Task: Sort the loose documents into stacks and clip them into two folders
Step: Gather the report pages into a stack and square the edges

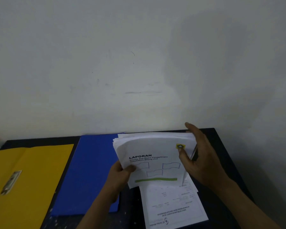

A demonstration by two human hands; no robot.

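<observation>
I hold a stack of white documents (155, 151) raised above the table; its top sheet reads "LAPORAN". My left hand (120, 176) grips the stack's lower left edge, thumb on top. My right hand (198, 156) holds the stack's right edge, thumb pressing the top sheet below a yellow logo. More white sheets (172, 205) lie flat on the table under the stack, printed upside down to me. A closed blue folder (89, 171) lies left of the papers. An open yellow folder (31, 176) with a metal clip (11, 181) lies at far left.
The dark table (221, 146) ends against a pale wall (139, 63) at the back; its right edge runs just beyond my right forearm.
</observation>
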